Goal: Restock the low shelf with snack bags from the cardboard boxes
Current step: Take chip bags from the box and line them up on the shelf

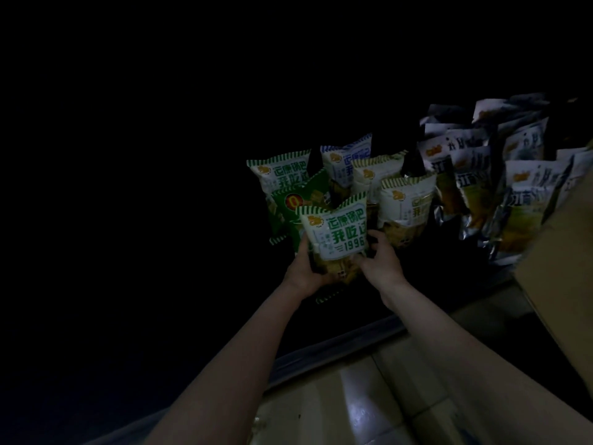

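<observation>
Two hands, the left hand (305,268) and the right hand (382,261), clasp one white-and-green snack bag (333,234) upright at the front of the dark low shelf (337,342), just before other standing bags (407,200).

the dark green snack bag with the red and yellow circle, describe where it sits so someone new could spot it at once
On the dim low shelf, find the left cluster of white snack bags with green striped tops, where both hands grip the front white bag. The dark green snack bag leans just behind that bag, on its upper left. It alone is solid green, with a red and yellow circle.
</observation>
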`<move>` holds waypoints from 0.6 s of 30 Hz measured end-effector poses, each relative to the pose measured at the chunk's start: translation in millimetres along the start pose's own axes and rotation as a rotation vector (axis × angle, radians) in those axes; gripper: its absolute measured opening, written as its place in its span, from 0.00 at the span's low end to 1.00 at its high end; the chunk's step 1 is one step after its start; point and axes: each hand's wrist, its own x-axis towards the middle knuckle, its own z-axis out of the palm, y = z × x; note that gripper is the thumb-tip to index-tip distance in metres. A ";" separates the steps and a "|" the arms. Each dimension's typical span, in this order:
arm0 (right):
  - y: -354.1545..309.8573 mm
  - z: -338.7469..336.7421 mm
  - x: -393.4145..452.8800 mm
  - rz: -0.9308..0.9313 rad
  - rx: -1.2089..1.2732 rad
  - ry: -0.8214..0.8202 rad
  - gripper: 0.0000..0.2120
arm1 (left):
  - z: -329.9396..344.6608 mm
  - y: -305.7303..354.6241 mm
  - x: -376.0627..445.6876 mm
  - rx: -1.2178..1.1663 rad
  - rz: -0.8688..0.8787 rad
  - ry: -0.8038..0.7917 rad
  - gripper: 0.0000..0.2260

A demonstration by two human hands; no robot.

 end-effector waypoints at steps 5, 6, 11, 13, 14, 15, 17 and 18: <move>4.1 -3.4 1.7 -0.002 0.021 0.003 0.30 | -3.3 -0.7 7.3 0.203 -0.020 0.055 0.48; 4.9 -3.6 1.5 0.005 0.042 -0.004 0.31 | -5.6 0.9 7.0 0.239 -0.023 0.074 0.47; 2.7 -5.4 1.6 -0.015 0.050 -0.073 0.39 | -20.7 5.4 7.1 0.169 0.095 0.071 0.48; 0.2 -5.6 2.4 -0.031 0.032 -0.102 0.39 | -24.3 10.9 7.3 0.086 0.089 0.053 0.47; -0.5 -4.9 3.5 -0.037 0.028 -0.110 0.38 | -25.5 14.0 8.4 0.056 0.069 0.044 0.46; -0.5 -3.6 4.7 -0.038 0.025 -0.111 0.38 | -26.6 16.0 11.2 0.030 0.053 0.035 0.46; 0.5 -1.0 7.1 -0.027 0.025 -0.096 0.38 | -27.6 18.1 17.4 0.015 0.023 0.019 0.48; 1.0 -0.2 8.0 -0.016 0.033 -0.087 0.38 | -27.1 20.1 19.5 0.015 0.011 0.017 0.48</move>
